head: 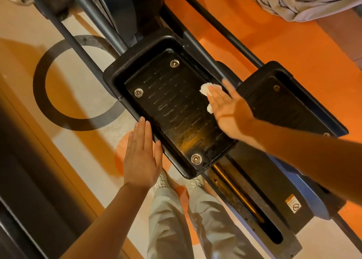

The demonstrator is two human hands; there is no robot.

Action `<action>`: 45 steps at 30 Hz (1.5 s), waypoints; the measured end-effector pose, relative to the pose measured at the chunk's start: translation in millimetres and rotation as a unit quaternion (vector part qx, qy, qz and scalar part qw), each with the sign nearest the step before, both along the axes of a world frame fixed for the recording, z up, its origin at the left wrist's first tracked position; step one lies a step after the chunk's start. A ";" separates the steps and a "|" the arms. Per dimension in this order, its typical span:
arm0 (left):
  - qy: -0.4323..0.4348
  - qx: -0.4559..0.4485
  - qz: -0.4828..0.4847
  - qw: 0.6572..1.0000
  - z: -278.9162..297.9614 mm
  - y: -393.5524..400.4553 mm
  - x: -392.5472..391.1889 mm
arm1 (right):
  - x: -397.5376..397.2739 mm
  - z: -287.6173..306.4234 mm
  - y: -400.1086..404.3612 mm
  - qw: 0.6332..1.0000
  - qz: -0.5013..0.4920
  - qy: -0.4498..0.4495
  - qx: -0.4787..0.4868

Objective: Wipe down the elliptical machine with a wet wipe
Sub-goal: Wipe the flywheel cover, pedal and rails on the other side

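My left hand lies flat and open against the near left rim of the pedal, steadying it. Farther right, my right hand presses the wet wipe onto the pedal's ribbed floor with straight fingers. The wipe looks soft and limp, so I'd best keep it bunched under my palm.

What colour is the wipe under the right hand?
White; the wet wipe shows clearly in the head view, on the black pedal.

Warm, dim indoor light; glare on the black pedal; right hand motion-blurred; wide-angle edges bend.
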State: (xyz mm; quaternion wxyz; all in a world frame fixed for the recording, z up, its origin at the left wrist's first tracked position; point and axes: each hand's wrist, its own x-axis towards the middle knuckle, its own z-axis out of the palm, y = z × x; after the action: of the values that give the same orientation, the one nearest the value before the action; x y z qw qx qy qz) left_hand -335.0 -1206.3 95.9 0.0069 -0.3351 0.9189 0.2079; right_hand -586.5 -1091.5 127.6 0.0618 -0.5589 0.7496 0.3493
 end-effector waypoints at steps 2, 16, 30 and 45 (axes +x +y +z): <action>0.001 -0.001 -0.004 1.000 -0.9 -0.7 1.0 | -19.6 7.4 -16.5 0.991 0.108 0.053 0.054; 0.023 -0.008 0.006 1.000 0.2 1.1 -1.3 | -58.9 -5.8 -144.4 0.982 0.127 0.113 0.084; 0.015 0.018 0.000 1.000 4.9 -3.5 -2.6 | -47.4 0.9 25.6 0.979 0.177 -0.022 -0.098; -0.010 0.037 -0.012 0.999 11.4 -3.3 -1.7 | 40.6 -6.2 115.4 0.983 -0.051 -0.084 -0.157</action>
State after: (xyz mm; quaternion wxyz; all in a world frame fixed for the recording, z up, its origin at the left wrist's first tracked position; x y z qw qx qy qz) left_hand -336.6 -1209.7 107.4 0.0313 -0.3260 0.9143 0.2382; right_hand -545.9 -976.1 121.4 0.0538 -0.5501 0.8146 0.1755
